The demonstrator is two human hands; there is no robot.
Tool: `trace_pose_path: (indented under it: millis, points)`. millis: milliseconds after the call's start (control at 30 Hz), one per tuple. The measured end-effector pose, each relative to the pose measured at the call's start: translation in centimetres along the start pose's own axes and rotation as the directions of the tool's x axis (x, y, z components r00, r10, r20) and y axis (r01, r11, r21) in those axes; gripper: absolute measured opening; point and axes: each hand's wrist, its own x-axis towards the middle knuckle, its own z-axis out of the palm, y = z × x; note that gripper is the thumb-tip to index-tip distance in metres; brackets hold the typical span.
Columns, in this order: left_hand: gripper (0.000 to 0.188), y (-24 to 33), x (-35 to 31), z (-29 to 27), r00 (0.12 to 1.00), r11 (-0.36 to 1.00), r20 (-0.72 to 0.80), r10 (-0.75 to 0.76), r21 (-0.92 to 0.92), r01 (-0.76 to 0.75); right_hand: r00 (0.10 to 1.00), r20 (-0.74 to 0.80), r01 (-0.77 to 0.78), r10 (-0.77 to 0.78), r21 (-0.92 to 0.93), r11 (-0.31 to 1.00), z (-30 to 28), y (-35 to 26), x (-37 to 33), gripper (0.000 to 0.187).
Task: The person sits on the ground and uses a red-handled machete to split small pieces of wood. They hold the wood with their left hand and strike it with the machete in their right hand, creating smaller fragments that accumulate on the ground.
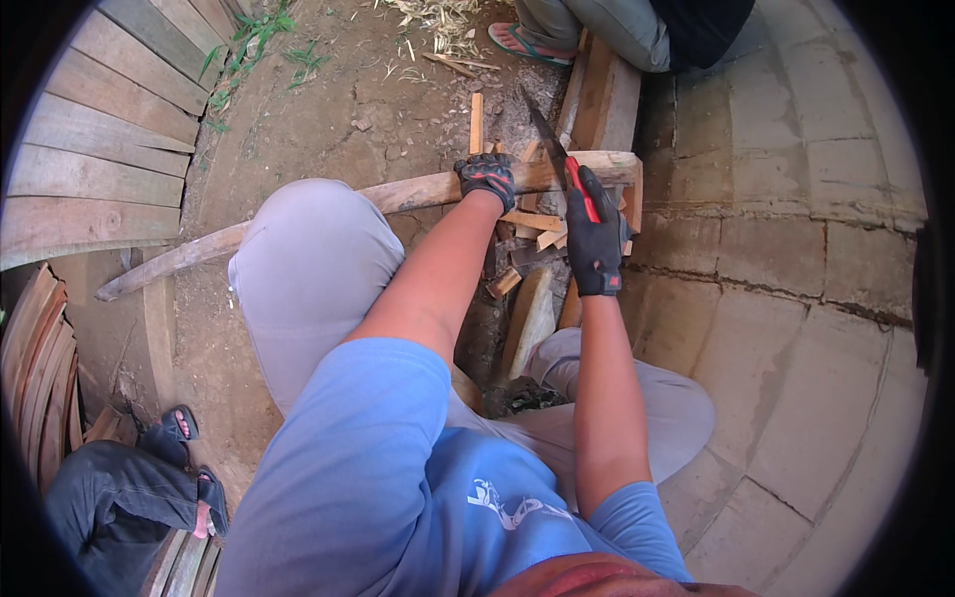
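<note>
A blue shirt [497, 478] is filling the lower centre of the frame, with grey trousers [313, 259] spreading to either side. Right of centre, the gloved right grip [595, 239] is closing round the red handle of a saw [573, 174], whose dark blade is pointing toward the upper centre and crossing the pole; whether it is cutting, I cannot tell. The gloved left grip [486, 175] is clasping the pole [423, 192], which is running from mid-left to right of centre. Wood scraps [542, 239] are lying just below it. Farther up, a beam [609, 95] is stretching toward a person's sandalled foot [537, 45], near pale shavings [443, 22].
</note>
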Motion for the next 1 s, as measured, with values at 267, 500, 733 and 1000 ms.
trace_pose_path:
  millis: [267, 500, 733, 1000]
  points:
    - [0.065, -0.3, 0.4, 0.6, 0.999, 1.000, -0.031, 0.009, 0.027, -0.009, 0.992, 0.053, -0.103, 0.113, -0.171, 0.980, -3.2, -3.2, -2.3, 0.039]
    - [0.056, 0.5, 0.2, 1.4, 1.000, 1.000, -0.013, 0.003, 0.003, -0.003, 0.989, 0.092, -0.100, 0.119, -0.187, 0.977, -7.3, -4.5, -6.3, 0.040]
    - [0.064, 0.3, 1.3, 5.2, 0.988, 0.995, -0.140, -0.063, -0.085, 0.052, 0.949, 0.092, -0.287, 0.302, -0.148, 0.946, -13.1, -8.7, -13.4, 0.042]
    - [0.048, 0.3, -0.1, 4.2, 0.977, 1.000, -0.210, 0.023, -0.002, -0.024, 0.926, -0.135, -0.359, 0.352, -0.032, 0.933, -21.6, -12.9, -19.6, 0.041]
